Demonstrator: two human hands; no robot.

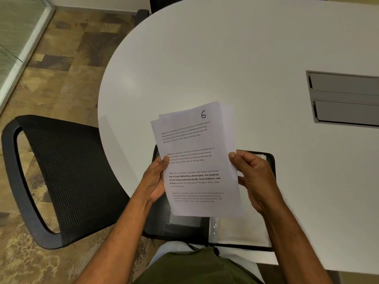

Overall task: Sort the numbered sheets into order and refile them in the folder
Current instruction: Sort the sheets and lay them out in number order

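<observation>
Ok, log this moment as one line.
hands: left and right grip sheets | top sheet: 6 | folder: open beneath, on table

In front of me is a white surface (215,58) with a rounded end. An open black folder (268,160) with clear sleeves lies on its near edge, overhanging towards my lap. A grey hatch (344,99) is set flush into it at my right.

Matt paper sheets (196,160), glossy folder (235,228)
</observation>
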